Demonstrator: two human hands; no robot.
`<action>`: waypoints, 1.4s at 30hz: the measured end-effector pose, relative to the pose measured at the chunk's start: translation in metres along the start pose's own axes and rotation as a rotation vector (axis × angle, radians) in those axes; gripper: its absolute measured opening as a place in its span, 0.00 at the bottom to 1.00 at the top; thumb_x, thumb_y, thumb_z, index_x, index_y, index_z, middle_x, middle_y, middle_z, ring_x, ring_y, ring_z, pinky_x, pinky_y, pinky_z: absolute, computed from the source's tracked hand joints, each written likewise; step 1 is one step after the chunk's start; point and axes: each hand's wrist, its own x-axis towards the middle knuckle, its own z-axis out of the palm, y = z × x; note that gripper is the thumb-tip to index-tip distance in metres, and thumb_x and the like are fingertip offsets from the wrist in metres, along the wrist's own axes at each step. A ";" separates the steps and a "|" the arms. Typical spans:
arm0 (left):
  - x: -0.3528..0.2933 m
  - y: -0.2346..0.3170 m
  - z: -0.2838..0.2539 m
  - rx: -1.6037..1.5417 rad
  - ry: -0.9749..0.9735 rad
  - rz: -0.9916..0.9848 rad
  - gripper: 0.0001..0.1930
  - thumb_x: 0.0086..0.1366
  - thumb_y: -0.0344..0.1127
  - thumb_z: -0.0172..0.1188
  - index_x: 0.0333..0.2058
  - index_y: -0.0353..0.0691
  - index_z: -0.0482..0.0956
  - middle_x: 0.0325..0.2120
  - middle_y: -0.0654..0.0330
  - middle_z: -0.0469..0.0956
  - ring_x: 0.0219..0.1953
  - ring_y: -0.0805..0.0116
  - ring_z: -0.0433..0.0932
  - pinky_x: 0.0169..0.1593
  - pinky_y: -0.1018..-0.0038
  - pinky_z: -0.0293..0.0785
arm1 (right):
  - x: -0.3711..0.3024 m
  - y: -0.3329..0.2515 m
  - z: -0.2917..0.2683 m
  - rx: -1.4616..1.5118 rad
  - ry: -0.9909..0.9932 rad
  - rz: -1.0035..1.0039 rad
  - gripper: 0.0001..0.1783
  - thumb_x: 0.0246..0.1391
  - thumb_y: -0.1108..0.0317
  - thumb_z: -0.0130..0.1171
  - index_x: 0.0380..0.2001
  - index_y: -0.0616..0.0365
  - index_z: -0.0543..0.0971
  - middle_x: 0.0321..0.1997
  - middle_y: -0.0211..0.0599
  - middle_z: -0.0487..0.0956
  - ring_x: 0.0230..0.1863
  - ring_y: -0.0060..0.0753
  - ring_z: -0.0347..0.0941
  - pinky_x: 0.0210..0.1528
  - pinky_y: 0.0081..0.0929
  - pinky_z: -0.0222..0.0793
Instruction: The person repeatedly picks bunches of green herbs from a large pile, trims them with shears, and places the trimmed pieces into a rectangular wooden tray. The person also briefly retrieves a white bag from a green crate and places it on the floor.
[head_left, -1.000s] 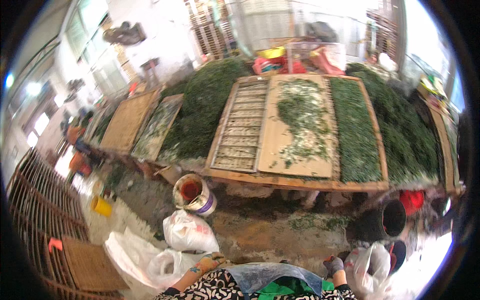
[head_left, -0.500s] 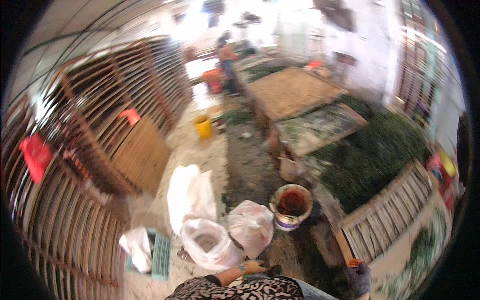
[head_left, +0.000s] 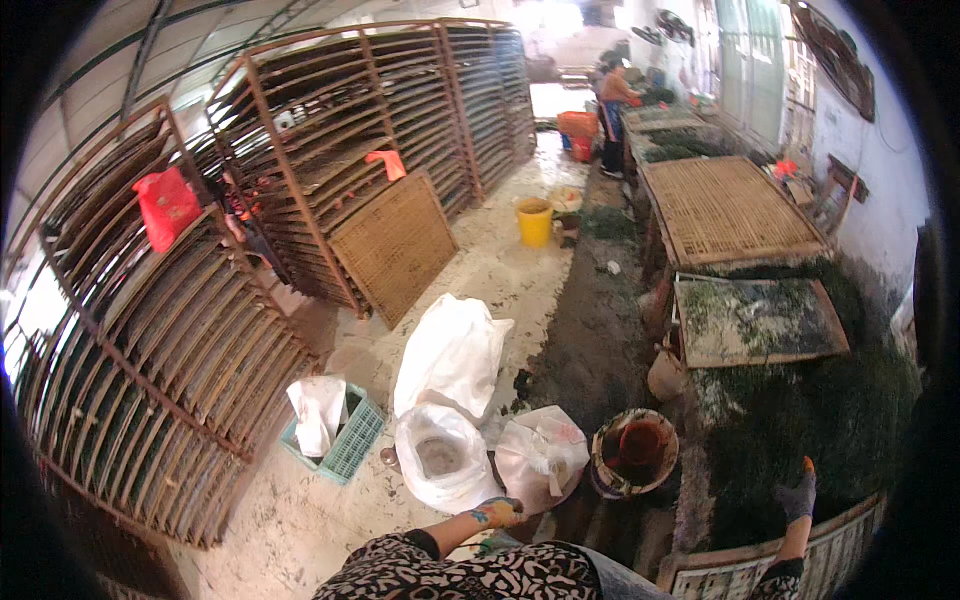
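The wearer's right hand (head_left: 797, 497), in a grey glove with an orange fingertip, is extended over the dark green heap (head_left: 800, 420) on the bench side; thumb and finger stand apart, and I observe nothing gripped between them. Whether the glove touches the heap or hovers above it, I cannot tell. The right forearm crosses a slatted frame (head_left: 845, 555) at the near edge of that heap. The left hand (head_left: 500, 512), marked yellow and blue, is low in front of the patterned garment (head_left: 440, 578), back uppermost; its fingers are partly concealed, so I cannot tell how tightly they close or whether they hold anything. It is nearest the gathered white bag (head_left: 545, 450) and the open white bag (head_left: 415, 475); contact with either cannot be confirmed. A stained bucket (head_left: 610, 485) is noted just right of the gathered bag, between it and the heap. Behind the open bag lies a white sack (head_left: 450, 350); to its left, a teal crate (head_left: 355, 445) contains a white cloth (head_left: 315, 415). Beyond the heap, a board with green scraps (head_left: 760, 320) lies before a woven panel (head_left: 735, 205).
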 end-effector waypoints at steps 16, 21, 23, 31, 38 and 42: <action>0.015 0.081 -0.015 0.180 -0.143 0.119 0.30 0.67 0.60 0.52 0.52 0.39 0.81 0.49 0.46 0.82 0.49 0.48 0.80 0.55 0.59 0.73 | 0.048 -0.026 0.043 0.097 -0.036 0.065 0.35 0.52 0.56 0.66 0.63 0.56 0.74 0.65 0.49 0.75 0.62 0.50 0.74 0.63 0.40 0.69; 0.079 0.139 -0.064 0.069 -0.289 -0.018 0.26 0.66 0.51 0.61 0.54 0.37 0.79 0.51 0.48 0.81 0.54 0.55 0.79 0.58 0.66 0.73 | 0.038 -0.057 -0.075 0.582 0.254 -0.112 0.30 0.54 0.73 0.64 0.61 0.63 0.74 0.53 0.35 0.81 0.52 0.29 0.76 0.56 0.27 0.69; 0.118 0.159 -0.076 0.115 -0.229 0.072 0.24 0.65 0.49 0.63 0.52 0.36 0.81 0.47 0.49 0.83 0.51 0.57 0.81 0.56 0.66 0.74 | 0.030 -0.081 -0.138 0.578 0.296 -0.146 0.28 0.52 0.77 0.63 0.58 0.63 0.75 0.44 0.27 0.80 0.42 0.23 0.74 0.47 0.24 0.72; 0.267 0.229 -0.126 -0.153 -0.167 0.457 0.17 0.63 0.45 0.65 0.44 0.40 0.83 0.35 0.55 0.83 0.39 0.59 0.81 0.46 0.66 0.76 | -0.035 -0.215 -0.352 0.585 0.715 -0.516 0.22 0.59 0.71 0.57 0.57 0.62 0.75 0.48 0.37 0.83 0.46 0.31 0.79 0.50 0.29 0.77; 0.268 0.430 -0.170 -0.683 -0.302 0.631 0.15 0.68 0.39 0.62 0.50 0.40 0.80 0.39 0.62 0.80 0.38 0.72 0.76 0.47 0.72 0.73 | -0.039 -0.238 -0.329 -0.213 0.318 -0.511 0.23 0.50 0.75 0.65 0.52 0.57 0.80 0.51 0.31 0.81 0.53 0.29 0.75 0.60 0.33 0.73; 0.213 0.586 -0.168 -0.592 -0.364 1.385 0.44 0.61 0.39 0.71 0.71 0.37 0.56 0.69 0.49 0.60 0.72 0.57 0.57 0.73 0.59 0.50 | -0.037 -0.248 -0.298 -0.030 0.210 -0.323 0.31 0.45 0.81 0.66 0.56 0.54 0.79 0.54 0.27 0.80 0.51 0.26 0.76 0.59 0.29 0.72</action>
